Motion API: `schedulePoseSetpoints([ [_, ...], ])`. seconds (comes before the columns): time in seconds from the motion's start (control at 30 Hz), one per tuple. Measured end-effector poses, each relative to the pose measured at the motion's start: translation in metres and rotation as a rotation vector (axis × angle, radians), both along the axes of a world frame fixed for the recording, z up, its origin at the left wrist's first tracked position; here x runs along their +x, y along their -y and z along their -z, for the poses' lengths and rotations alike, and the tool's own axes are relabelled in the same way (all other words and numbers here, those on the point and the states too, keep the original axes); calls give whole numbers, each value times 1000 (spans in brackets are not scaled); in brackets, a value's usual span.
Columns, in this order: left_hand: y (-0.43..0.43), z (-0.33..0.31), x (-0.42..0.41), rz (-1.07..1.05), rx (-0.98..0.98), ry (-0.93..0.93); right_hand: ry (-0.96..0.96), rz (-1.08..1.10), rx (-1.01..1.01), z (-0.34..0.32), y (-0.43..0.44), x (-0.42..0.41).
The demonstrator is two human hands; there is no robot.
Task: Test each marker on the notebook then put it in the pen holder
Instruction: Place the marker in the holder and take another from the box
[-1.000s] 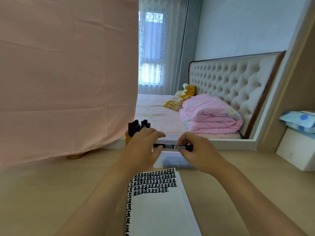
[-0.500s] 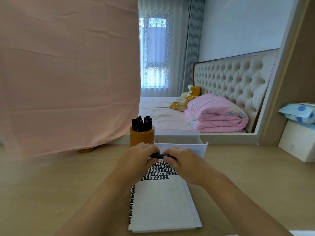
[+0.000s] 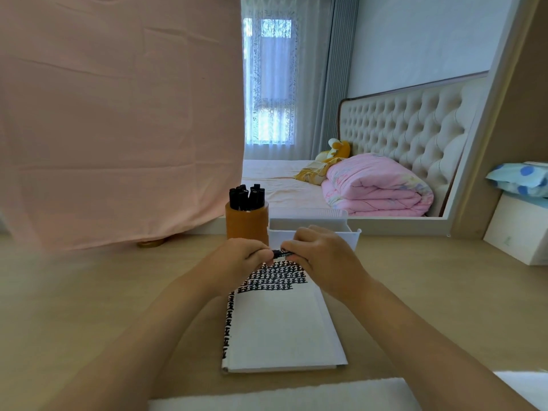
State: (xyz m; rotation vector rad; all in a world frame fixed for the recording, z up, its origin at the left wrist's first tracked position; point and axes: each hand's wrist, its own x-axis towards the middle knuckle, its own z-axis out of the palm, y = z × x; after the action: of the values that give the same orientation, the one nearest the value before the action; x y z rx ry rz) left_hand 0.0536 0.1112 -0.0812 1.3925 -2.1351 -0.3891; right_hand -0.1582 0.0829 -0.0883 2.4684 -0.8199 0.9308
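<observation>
We're looking at a pink cloth (image 3: 118, 120) covering most of the mirror; what's behind it is hidden. One notebook (image 3: 281, 327) is lying on the desk (image 3: 89, 307), its top rows of black marks partly blocked by our hands. One white tray (image 3: 353, 232), contents hidden. One pen holder (image 3: 246, 222), markers clustered, count unclear. Left hand (image 3: 240, 259) and right hand (image 3: 323, 253) are both pinching one marker (image 3: 281, 253) above the notebook; only its middle is showing.
</observation>
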Motion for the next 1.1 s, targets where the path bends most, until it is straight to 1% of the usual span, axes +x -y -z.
schedulePoseSetpoints([
  [0.07,-1,-2,0,-2,86,-83,4,-23,-40,-1,2,0],
  [0.13,-1,-2,8,-32,169,-201,50,-35,-20,-1,4,-6],
  [0.2,1,0,23,-98,185,-297,175,-25,93,0,6,-17],
  [0.23,4,2,31,-139,146,-290,240,-14,184,0,7,-22],
  [0.3,9,9,45,-241,15,-157,320,5,372,3,8,-29],
  [0.37,13,18,54,-321,-82,-34,341,12,532,6,8,-28],
  [0.5,19,42,66,-417,-48,130,374,27,743,8,7,-19],
  [0.57,21,47,68,-429,-71,155,444,-10,821,5,4,-16],
  [0.67,23,49,65,-425,-96,217,583,-98,941,0,0,-11],
  [0.77,25,50,63,-413,-62,280,719,-207,1120,-3,-2,-10],
  [0.83,24,48,60,-411,-46,294,746,-261,1188,-5,-3,-11],
  [0.9,21,42,53,-397,-100,306,718,-287,1196,-5,-5,-14],
  [1.0,13,30,33,-264,-218,262,682,-296,1148,-1,-8,-19],
  [1.03,10,25,24,-194,-237,234,710,-308,1164,-1,-8,-20],
  [1.1,1,17,7,-54,-212,172,799,-314,1229,2,-5,-20],
])
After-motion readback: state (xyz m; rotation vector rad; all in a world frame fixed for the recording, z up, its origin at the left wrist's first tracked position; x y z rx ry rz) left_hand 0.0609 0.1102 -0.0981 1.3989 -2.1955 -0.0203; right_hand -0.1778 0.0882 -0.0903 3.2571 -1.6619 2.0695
